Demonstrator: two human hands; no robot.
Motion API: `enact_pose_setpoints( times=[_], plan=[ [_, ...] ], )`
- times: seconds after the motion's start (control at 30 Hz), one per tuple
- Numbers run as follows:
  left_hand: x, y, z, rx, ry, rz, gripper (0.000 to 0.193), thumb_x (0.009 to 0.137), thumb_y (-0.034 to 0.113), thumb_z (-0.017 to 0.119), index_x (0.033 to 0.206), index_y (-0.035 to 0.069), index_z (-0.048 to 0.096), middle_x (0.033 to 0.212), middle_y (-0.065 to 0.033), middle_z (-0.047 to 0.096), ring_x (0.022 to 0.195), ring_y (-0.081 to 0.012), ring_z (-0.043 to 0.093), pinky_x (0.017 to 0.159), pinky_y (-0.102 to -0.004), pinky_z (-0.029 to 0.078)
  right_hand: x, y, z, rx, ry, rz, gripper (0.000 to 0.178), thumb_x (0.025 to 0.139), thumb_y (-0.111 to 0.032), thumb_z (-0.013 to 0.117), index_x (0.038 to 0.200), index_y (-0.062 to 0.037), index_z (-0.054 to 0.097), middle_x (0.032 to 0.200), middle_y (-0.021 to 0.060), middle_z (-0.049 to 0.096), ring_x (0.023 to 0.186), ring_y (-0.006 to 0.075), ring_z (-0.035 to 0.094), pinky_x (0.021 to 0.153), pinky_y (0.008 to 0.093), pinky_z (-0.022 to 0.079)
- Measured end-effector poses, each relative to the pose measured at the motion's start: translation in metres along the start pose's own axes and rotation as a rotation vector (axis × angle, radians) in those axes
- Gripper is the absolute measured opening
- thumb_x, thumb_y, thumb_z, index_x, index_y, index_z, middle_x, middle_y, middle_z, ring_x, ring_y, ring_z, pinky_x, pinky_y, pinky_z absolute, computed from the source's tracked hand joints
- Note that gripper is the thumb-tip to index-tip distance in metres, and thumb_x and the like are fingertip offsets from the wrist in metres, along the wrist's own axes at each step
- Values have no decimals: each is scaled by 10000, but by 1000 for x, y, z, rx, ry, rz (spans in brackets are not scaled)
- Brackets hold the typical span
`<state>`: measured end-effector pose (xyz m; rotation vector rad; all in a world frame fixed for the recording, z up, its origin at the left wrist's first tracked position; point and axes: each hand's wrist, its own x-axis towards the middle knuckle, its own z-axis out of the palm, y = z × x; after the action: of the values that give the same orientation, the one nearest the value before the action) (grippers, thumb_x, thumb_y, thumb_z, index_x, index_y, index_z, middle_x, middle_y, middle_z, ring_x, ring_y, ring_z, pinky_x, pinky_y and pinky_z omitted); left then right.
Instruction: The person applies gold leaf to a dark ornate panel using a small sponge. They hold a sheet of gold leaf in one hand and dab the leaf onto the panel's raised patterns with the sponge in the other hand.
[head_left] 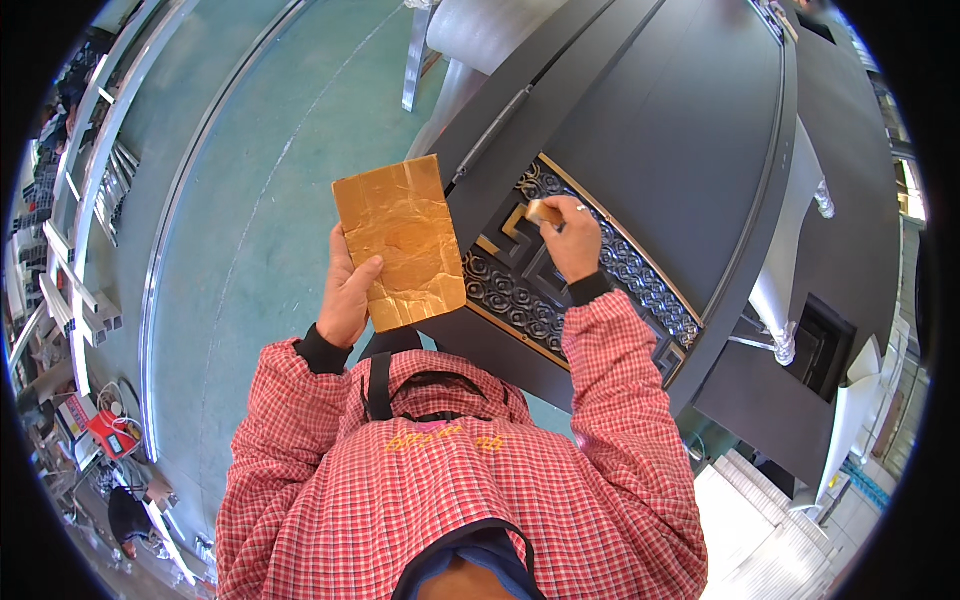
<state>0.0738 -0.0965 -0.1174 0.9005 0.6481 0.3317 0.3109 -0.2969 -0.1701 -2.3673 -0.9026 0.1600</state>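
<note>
My left hand [350, 292] holds up a rectangular sheet of wrinkled gold foil [400, 242], thumb on its front face. My right hand [572, 238] grips a small pale brush or pad [543, 211] and presses it against a gold-edged raised strip on a dark grey door panel [650, 150]. The panel lies flat in front of me, with a carved ornamental border [510, 295] of scrolls and a gold line around it. Both forearms wear red checked sleeves.
A teal floor [270, 200] spreads to the left. Metal profiles and racks [80, 200] line the far left. A red tool [112, 432] lies at lower left. White supports [790, 290] and a metal stand [415, 55] sit beside the panel.
</note>
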Motion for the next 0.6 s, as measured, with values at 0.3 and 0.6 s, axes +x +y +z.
enact_pose_setpoints(
  times=[0.3, 0.6],
  plan=[
    [-5, 2, -2, -16, 29, 9, 578, 909, -42, 430, 1423, 95, 204, 1339, -105, 437, 1212, -198, 478, 1007, -355, 420, -21, 21, -3, -127, -34, -3, 210, 701, -34, 663, 900, -92, 634, 915, 49, 642, 893, 274, 597, 761, 377, 498],
    [-3, 0, 5, -21, 0, 24, 576, 913, -35, 435, 1424, 90, 202, 1337, -103, 442, 1207, -197, 484, 997, -353, 430, -11, 11, -8, -42, -1, -23, 236, 721, -38, 662, 951, -79, 629, 939, 76, 646, 892, 284, 613, 765, 372, 497]
  ],
)
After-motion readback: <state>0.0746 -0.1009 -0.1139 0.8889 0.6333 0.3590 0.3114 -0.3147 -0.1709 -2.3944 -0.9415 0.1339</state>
